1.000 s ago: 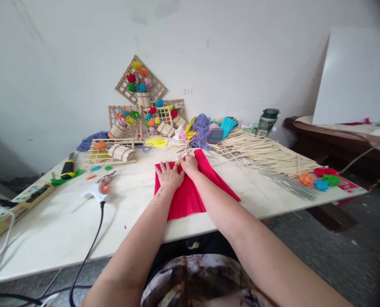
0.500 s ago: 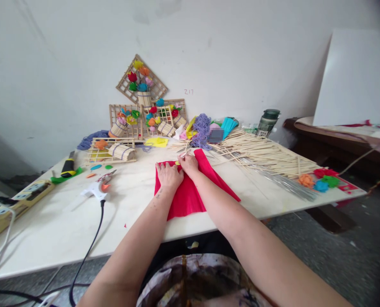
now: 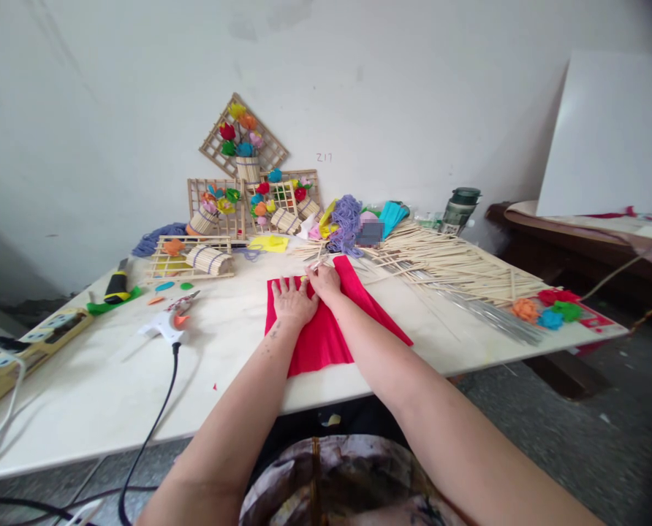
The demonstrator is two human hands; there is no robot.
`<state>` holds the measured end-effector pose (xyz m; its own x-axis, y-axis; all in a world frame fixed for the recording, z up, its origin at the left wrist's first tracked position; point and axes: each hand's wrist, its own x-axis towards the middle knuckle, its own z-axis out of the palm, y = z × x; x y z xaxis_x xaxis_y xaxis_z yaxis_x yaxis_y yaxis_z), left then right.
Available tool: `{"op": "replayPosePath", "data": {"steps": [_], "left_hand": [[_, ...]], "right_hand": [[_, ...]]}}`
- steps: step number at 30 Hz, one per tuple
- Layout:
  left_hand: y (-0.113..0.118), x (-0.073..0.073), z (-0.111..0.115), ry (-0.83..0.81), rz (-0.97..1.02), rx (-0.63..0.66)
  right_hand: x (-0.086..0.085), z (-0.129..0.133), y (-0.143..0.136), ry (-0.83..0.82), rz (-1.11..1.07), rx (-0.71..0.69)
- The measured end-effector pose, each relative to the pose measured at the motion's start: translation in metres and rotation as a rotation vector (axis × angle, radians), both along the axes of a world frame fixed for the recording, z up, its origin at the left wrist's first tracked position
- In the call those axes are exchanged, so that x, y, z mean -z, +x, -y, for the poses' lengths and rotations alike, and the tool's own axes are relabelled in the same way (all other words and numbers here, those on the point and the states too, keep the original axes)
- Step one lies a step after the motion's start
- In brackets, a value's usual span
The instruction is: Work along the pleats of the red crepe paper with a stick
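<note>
A sheet of red crepe paper (image 3: 326, 343) lies on the table in front of me. Flat on its upper left part rests my left hand (image 3: 292, 301), fingers spread and pressing down. By its thumb and index finger, a small yellow piece (image 3: 304, 279) lies on the red paper, partly covered. My right hand (image 3: 324, 280) is closed at the paper's upper edge, close beside the left one. Its fingers pinch a slim, pale pen-like thing (image 3: 316, 265), mostly hidden and too small to name surely.
At left are a glue gun (image 3: 167, 325), a utility knife (image 3: 118, 286) and a power strip (image 3: 41, 347). Stick lattices with paper flowers (image 3: 243, 135) stand at the back. Thin wooden sticks (image 3: 457, 259), metal wires (image 3: 495, 318), purple yarn (image 3: 346, 219) and a bottle (image 3: 460, 210) fill the right side.
My left hand has shifted slightly right, its fingers more upright and spread on the red paper. My right hand stays almost in place.
</note>
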<state>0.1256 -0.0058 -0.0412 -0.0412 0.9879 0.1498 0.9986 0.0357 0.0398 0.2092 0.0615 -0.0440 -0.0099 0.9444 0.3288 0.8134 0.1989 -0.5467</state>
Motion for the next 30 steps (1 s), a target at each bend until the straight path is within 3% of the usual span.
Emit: {"op": "replayPosePath", "data": {"steps": [30], "left_hand": [[-0.0021,0.0018,-0.0021,0.006,0.040,-0.010]], "right_hand": [[-0.0045,0.0039,0.0008,0.016,-0.019,0.008]]}}
